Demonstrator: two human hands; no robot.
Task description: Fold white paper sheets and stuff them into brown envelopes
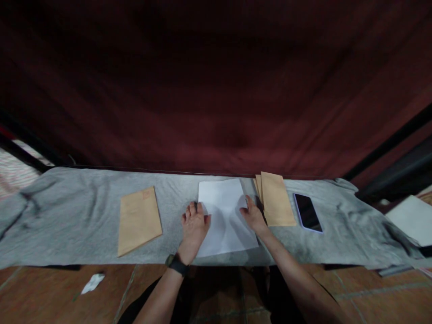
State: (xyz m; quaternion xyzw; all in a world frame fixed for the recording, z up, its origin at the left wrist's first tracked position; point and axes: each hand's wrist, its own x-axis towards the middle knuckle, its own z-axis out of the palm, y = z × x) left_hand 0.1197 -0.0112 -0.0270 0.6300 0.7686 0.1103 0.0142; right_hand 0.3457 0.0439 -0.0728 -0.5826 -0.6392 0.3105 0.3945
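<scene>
A sheet of white paper (222,216) lies on the grey cloth, with a faint crease across its middle. My left hand (195,223) rests at its left edge, fingers spread on the cloth and the thumb over the paper. On the opposite edge is my right hand (253,217), its thumb apart from the fingers and touching the sheet. Just right of that hand, brown envelopes (277,200) overlap in a small stack. Another brown envelope (139,220) lies alone on the left. A dark watch (177,264) is on my left wrist.
The grey cloth (91,216) covers a long, narrow surface. A phone (308,212) with a purple edge lies right of the envelopes. Behind hangs a dark red curtain (216,90). A white flat object (413,219) stands at far right. Crumpled white litter (92,283) is on the tiled floor.
</scene>
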